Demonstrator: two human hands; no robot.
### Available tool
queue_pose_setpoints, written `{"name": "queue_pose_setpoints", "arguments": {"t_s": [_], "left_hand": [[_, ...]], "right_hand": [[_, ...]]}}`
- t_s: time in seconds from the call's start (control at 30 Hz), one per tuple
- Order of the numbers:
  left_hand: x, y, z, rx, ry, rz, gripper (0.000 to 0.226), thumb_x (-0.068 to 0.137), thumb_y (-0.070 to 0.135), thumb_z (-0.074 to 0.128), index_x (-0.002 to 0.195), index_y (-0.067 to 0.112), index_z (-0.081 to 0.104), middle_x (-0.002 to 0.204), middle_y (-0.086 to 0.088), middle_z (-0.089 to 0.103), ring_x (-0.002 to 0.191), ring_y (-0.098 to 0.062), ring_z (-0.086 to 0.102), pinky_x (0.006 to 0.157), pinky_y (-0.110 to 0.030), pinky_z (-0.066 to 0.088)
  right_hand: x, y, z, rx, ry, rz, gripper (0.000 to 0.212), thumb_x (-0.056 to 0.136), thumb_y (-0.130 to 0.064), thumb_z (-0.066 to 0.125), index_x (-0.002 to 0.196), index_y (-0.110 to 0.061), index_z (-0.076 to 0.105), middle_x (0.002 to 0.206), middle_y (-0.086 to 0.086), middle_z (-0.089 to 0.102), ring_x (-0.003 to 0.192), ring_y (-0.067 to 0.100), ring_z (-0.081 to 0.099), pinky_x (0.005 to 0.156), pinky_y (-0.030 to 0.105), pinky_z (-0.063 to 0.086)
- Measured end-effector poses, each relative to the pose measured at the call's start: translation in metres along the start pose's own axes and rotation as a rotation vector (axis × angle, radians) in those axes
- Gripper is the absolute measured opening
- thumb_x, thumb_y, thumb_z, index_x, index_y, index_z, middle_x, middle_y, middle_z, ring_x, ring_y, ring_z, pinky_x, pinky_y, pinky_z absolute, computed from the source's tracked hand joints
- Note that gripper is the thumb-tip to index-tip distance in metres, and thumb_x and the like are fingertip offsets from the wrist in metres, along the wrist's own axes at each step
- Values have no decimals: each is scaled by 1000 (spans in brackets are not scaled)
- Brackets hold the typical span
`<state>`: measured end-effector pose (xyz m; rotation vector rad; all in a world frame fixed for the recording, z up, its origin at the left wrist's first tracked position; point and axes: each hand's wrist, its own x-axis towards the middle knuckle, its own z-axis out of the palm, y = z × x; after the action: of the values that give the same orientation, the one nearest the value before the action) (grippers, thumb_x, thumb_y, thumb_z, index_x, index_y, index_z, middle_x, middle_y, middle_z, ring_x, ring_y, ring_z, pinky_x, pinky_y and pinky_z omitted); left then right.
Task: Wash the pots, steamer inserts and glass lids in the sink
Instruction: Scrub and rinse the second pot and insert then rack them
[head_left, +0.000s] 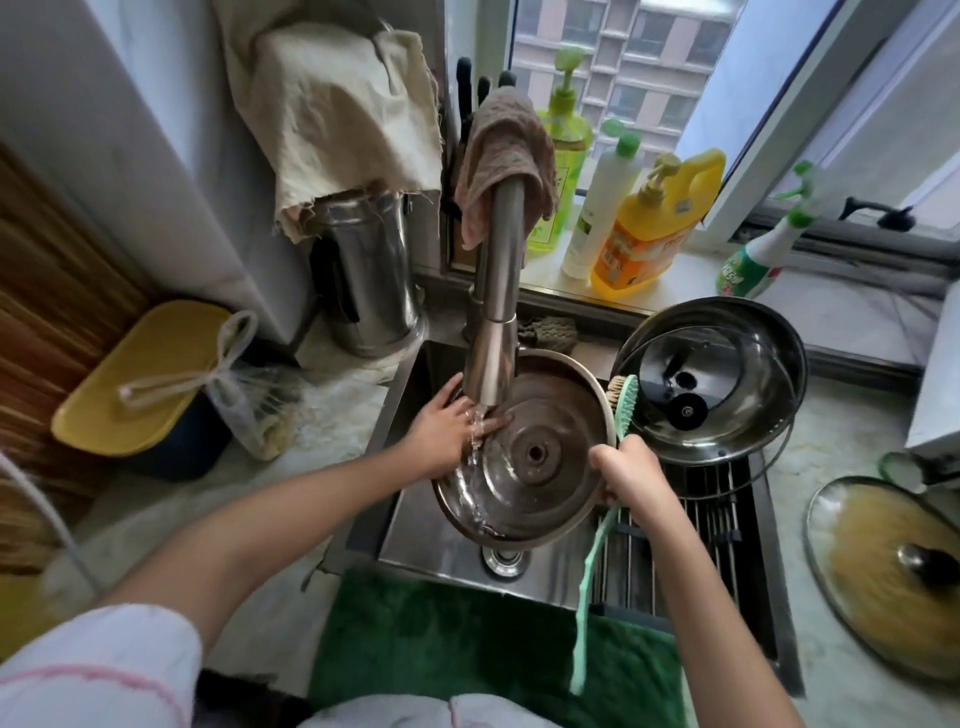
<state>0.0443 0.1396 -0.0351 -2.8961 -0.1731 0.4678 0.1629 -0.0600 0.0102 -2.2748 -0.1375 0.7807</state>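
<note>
Your left hand (448, 432) lies flat, fingers straight, inside the round metal pan (524, 452) tilted over the sink (415, 530), under water running from the faucet (496, 291). Your right hand (631, 475) curls around the pan's right rim and a green brush (597, 561). Further right, a pot (722, 374) holds a glass lid (737, 395); another lid (888, 571) rests on the counter.

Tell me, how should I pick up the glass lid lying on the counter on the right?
Take the glass lid by its dark knob, coming straight down from above. The lid lies flat with the knob sticking up in the middle, clear of everything, while its rim sits low against the counter and looks hard to get fingers under.
</note>
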Motion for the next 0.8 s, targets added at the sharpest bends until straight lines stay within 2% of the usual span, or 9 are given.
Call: {"name": "queue_pose_setpoints", "arguments": {"t_s": [0.1,0.23,0.3,0.37,0.4,0.5,0.6,0.7,0.8], "left_hand": [[4,0,-17,-49,31,-47,64,97,27,34,152,12,4,152,-8,32,142,-19,23,117,-32,0],[-2,35,-13,-311,-279,-125,64,101,38,24,149,1,3,156,-23,6,145,-32,7,118,-40,5],[-11,52,-20,-536,-345,2,56,103,37,22,148,5,20,154,-22,21,141,-34,25,112,-46,25],[-25,66,-26,-704,-187,130,49,100,43,31,128,10,52,125,-15,59,111,-28,58,89,-41,49],[-32,68,-28,-731,-31,164,45,96,48,39,112,11,59,103,-10,67,92,-24,64,75,-35,52],[-34,65,-21,-577,427,221,17,80,29,64,78,13,60,59,-1,62,51,-19,60,45,-22,39],[-29,51,-25,-724,515,110,13,80,23,64,71,14,60,57,-1,62,50,-19,58,47,-19,31],[-17,34,-25,-1097,436,-203,18,85,17,66,72,8,57,73,-15,65,70,-26,59,59,-27,31],[-13,22,-16,-1558,353,-444,24,88,12,63,75,-9,62,69,-14,58,68,-19,51,67,-30,36]], "right_hand": [[4,-2,-3,76,16,11,15,70,-12,53,77,2,53,61,15,54,42,25,50,39,23,36],[5,-6,4,280,-16,117,7,71,-5,49,66,-1,49,46,12,45,34,21,42,40,21,31],[8,-3,8,378,-25,170,12,75,-1,48,63,-2,47,37,6,41,30,16,38,38,20,30],[12,4,10,527,-84,254,19,80,-2,46,61,-6,44,34,-1,39,26,10,33,33,15,27],[15,7,11,619,-134,314,19,81,-3,46,63,-9,43,37,-1,40,26,7,32,30,13,24],[18,15,13,859,-301,415,12,86,-11,49,75,-8,50,54,3,51,31,6,40,26,12,26],[11,15,7,1017,-379,366,38,92,-45,51,85,-9,59,70,5,57,36,7,47,27,12,31],[7,14,-3,817,-252,296,62,95,-60,31,84,-5,57,71,11,55,28,5,37,27,12,22],[-4,6,1,106,52,1,52,102,-39,31,107,3,62,80,17,66,41,11,47,39,22,34]]}}
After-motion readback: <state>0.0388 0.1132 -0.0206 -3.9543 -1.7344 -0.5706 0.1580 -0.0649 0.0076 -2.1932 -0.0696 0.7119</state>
